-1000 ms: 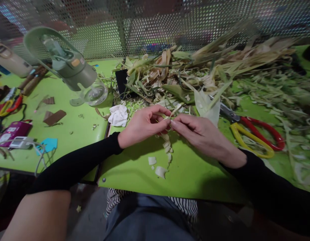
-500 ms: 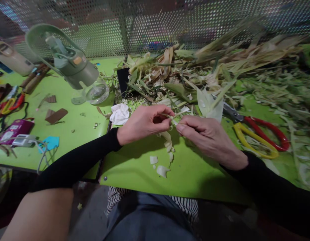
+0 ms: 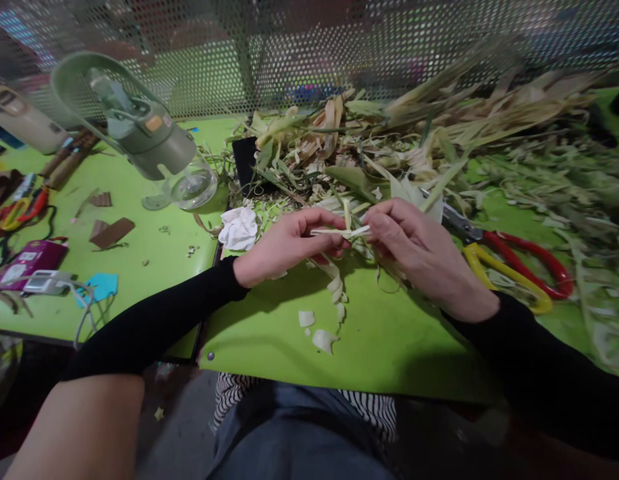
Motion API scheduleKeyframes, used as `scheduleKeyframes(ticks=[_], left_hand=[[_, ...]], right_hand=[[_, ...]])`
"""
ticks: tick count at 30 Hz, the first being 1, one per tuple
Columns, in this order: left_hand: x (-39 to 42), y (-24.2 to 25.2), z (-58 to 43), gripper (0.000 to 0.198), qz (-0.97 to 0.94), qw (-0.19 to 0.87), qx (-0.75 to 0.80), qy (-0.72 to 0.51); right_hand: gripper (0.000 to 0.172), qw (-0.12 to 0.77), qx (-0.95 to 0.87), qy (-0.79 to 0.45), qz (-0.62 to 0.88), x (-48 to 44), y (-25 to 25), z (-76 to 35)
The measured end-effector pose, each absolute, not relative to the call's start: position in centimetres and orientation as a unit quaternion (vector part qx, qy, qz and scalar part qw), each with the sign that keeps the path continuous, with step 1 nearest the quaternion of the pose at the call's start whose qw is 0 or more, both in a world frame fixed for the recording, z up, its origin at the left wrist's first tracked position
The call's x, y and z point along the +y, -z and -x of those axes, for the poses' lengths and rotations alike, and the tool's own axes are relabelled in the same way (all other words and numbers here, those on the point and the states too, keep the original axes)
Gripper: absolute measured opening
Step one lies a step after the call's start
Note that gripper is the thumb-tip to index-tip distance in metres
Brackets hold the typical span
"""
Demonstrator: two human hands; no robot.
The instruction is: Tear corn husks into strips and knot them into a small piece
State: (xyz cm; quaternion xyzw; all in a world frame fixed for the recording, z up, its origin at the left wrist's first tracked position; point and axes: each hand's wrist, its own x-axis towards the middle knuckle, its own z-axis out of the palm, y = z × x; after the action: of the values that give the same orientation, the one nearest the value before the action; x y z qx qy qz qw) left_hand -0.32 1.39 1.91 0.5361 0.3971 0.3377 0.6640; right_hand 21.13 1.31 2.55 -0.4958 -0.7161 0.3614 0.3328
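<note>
Pale strips of husk (image 3: 347, 233) cross between my two hands, above the green table (image 3: 289, 353). My left hand (image 3: 299, 241) pinches the strips at their left part, thumb below and fingers curled. At their right end, my right hand (image 3: 422, 257) closes thumb and fingers on them. A thin curled strand hangs below my right hand. Small pale husk scraps (image 3: 324, 341) lie on the table below the hands. Behind them spreads a heap of green and dry brown husks (image 3: 334, 133).
Scissors with red and yellow handles (image 3: 534, 263) lie at the right. Left of my hands are crumpled white tissue (image 3: 238, 228), a green bottle (image 3: 154, 143), a dark phone (image 3: 244, 163) and a purple box (image 3: 33, 263). A perforated screen (image 3: 199, 60) stands behind.
The strips between my hands now show more fully, with one piece sticking up. My right hand has turned and risen slightly, and a curled strand now hangs under it.
</note>
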Motion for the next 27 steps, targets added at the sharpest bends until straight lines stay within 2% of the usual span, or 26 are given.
scheduleKeyframes(ticks=[4,9,13,16,20,23,27], left_hand=[[1.0,-1.7,-0.1,0.015,-0.553,0.663,0.384,-0.328],[0.6,-1.1,-0.5,0.035,-0.548,0.677,0.360,-0.333],[0.6,-0.8,-0.5,0.033,-0.534,0.680,0.368,-0.342],[0.8,-0.9,-0.5,0.022,-0.520,0.688,0.366,-0.350],[1.0,-0.9,-0.6,0.014,-0.497,0.694,0.382,-0.353],[0.9,-0.8,-0.8,0.017,-0.467,0.714,0.380,-0.357],[0.7,-0.6,-0.8,0.031,-0.440,0.736,0.368,-0.361]], right_hand=[[0.049,0.346,-0.696,-0.412,0.476,1.2,-2.3,-20.9],[0.036,0.369,-0.683,-0.431,0.461,0.6,-2.7,-20.2],[0.027,0.350,-0.679,-0.440,0.472,0.6,-2.7,-20.1],[0.034,0.353,-0.654,-0.475,0.472,0.9,-2.5,-20.4],[0.038,0.342,-0.675,-0.448,0.477,1.1,-2.5,-20.5],[0.038,0.346,-0.681,-0.442,0.470,1.1,-2.4,-20.5],[0.044,0.335,-0.691,-0.441,0.466,1.0,-2.1,-20.6]])
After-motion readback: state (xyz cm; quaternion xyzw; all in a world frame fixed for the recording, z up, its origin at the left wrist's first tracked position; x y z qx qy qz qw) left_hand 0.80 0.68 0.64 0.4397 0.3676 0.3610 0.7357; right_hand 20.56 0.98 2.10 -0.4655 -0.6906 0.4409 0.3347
